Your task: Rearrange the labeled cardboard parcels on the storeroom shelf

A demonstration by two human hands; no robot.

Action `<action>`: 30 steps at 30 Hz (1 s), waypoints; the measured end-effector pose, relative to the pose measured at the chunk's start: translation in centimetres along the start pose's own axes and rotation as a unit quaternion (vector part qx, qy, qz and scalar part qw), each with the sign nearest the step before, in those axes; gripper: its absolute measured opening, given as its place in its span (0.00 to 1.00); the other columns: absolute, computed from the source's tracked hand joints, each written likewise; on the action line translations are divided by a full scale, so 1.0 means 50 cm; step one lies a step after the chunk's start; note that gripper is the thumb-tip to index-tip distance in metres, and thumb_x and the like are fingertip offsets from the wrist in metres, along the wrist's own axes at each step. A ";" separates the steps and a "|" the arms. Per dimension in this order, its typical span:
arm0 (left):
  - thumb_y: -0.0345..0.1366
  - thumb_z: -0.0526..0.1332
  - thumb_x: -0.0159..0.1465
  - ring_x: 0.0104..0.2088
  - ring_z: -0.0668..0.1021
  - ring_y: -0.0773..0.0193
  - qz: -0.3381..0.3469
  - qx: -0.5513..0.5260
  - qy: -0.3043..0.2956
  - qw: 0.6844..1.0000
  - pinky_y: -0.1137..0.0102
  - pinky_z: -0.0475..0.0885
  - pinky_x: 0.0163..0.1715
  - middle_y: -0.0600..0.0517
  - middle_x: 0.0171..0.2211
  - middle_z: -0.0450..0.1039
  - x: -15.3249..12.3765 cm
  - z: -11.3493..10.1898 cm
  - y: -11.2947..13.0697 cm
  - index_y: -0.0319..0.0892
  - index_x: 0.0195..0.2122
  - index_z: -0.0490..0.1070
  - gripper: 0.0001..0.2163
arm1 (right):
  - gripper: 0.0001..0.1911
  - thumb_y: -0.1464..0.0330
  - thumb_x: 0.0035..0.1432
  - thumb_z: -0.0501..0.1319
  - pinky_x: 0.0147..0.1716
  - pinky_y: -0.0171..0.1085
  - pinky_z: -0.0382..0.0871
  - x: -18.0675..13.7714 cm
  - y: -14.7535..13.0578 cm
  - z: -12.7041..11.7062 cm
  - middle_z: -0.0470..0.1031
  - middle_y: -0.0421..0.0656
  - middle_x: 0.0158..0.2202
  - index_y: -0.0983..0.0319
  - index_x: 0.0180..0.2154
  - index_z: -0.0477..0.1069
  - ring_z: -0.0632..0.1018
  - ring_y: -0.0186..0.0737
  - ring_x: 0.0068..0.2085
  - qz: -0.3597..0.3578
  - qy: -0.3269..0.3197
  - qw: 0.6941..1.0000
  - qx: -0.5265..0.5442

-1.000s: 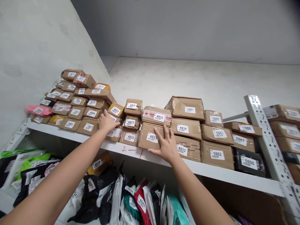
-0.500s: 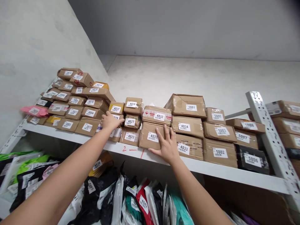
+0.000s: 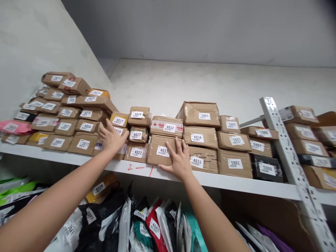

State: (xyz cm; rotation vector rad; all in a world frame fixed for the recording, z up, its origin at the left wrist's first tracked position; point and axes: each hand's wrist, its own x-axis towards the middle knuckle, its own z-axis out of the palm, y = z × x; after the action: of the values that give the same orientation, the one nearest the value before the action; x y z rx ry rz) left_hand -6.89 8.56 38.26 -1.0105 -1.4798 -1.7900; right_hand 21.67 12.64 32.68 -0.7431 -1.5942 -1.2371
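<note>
My right hand (image 3: 181,161) lies with spread fingers against the front of the cardboard box labelled 4031 (image 3: 154,150). Above that box sits the one labelled 4032 (image 3: 160,126). Farther left, my left hand (image 3: 111,137) has its fingers apart in front of a box (image 3: 119,131) whose label is partly covered. Whether the left fingers touch it I cannot tell. The yellow box labelled 4037 (image 3: 119,120) is just above this hand. Between my hands stand the stacked boxes labelled 4026 (image 3: 139,116), 4027 (image 3: 139,135) and 4023 (image 3: 135,152).
The boxes rest on a white metal shelf (image 3: 204,179) with a perforated upright (image 3: 282,147) at right. More labelled boxes, such as 5002 (image 3: 235,163), stand toward it. Below hang or stand bagged parcels, one red with label 4042 (image 3: 154,225). A grey wall (image 3: 34,42) rises at left.
The view has shifted right, so the shelf sits farther left in the picture. My left hand has lifted slightly and opened its fingers; my right hand stays on box 4031.
</note>
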 end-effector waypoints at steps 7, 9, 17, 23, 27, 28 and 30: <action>0.49 0.54 0.65 0.66 0.55 0.40 0.464 -0.084 -0.047 0.881 0.44 0.57 0.62 0.32 0.65 0.50 -0.227 0.055 0.054 0.42 0.69 0.39 0.36 | 0.51 0.39 0.42 0.64 0.64 0.65 0.45 0.003 -0.004 -0.004 0.46 0.54 0.70 0.53 0.64 0.58 0.46 0.69 0.69 0.026 -0.027 0.999 0.028; 0.46 0.54 0.66 0.68 0.53 0.39 0.471 -0.079 -0.047 0.877 0.41 0.57 0.61 0.33 0.66 0.49 -0.283 0.084 0.057 0.47 0.70 0.35 0.36 | 0.53 0.40 0.42 0.64 0.64 0.65 0.42 0.003 -0.011 -0.006 0.46 0.53 0.71 0.53 0.66 0.55 0.45 0.67 0.69 0.037 -0.051 0.998 0.030; 0.41 0.54 0.65 0.70 0.44 0.44 0.482 -0.134 0.001 0.866 0.41 0.42 0.66 0.43 0.72 0.32 -0.313 0.133 0.048 0.50 0.70 0.34 0.36 | 0.46 0.43 0.52 0.58 0.66 0.60 0.35 -0.072 0.061 -0.055 0.43 0.50 0.71 0.51 0.67 0.47 0.44 0.58 0.70 -0.047 -0.041 0.998 -0.030; 0.45 0.53 0.65 0.70 0.44 0.49 0.455 -0.164 0.002 0.875 0.46 0.38 0.68 0.50 0.72 0.32 -0.319 0.117 0.064 0.53 0.70 0.34 0.35 | 0.49 0.47 0.59 0.50 0.62 0.65 0.47 -0.179 0.325 -0.190 0.40 0.72 0.67 0.76 0.66 0.39 0.45 0.69 0.69 0.443 0.070 0.890 -0.081; 0.47 0.54 0.64 0.70 0.45 0.51 0.444 -0.172 0.005 0.879 0.50 0.38 0.68 0.53 0.71 0.34 -0.321 0.121 0.065 0.57 0.69 0.35 0.36 | 0.60 0.44 0.49 0.58 0.61 0.64 0.49 -0.218 0.442 -0.262 0.46 0.80 0.63 0.85 0.64 0.39 0.52 0.77 0.66 0.493 0.027 0.867 -0.060; 0.48 0.54 0.64 0.69 0.46 0.51 0.438 -0.175 0.002 0.882 0.51 0.38 0.68 0.55 0.71 0.35 -0.321 0.121 0.066 0.58 0.69 0.35 0.35 | 0.63 0.44 0.46 0.61 0.61 0.62 0.51 -0.223 0.459 -0.270 0.50 0.79 0.63 0.85 0.64 0.40 0.54 0.76 0.65 0.490 0.011 0.870 -0.049; 0.49 0.53 0.64 0.69 0.46 0.51 0.424 -0.179 -0.009 0.888 0.52 0.37 0.68 0.58 0.71 0.34 -0.323 0.120 0.068 0.60 0.69 0.35 0.35 | 0.65 0.44 0.42 0.64 0.61 0.60 0.54 -0.229 0.483 -0.275 0.54 0.77 0.62 0.83 0.64 0.42 0.57 0.74 0.64 0.483 -0.013 0.875 -0.028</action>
State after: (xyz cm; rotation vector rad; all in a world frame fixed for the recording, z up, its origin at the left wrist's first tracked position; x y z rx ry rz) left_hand 5.56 13.42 26.89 -1.5476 -0.5257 -1.3864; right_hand 51.29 7.88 31.50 -1.3698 -0.9471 -0.5185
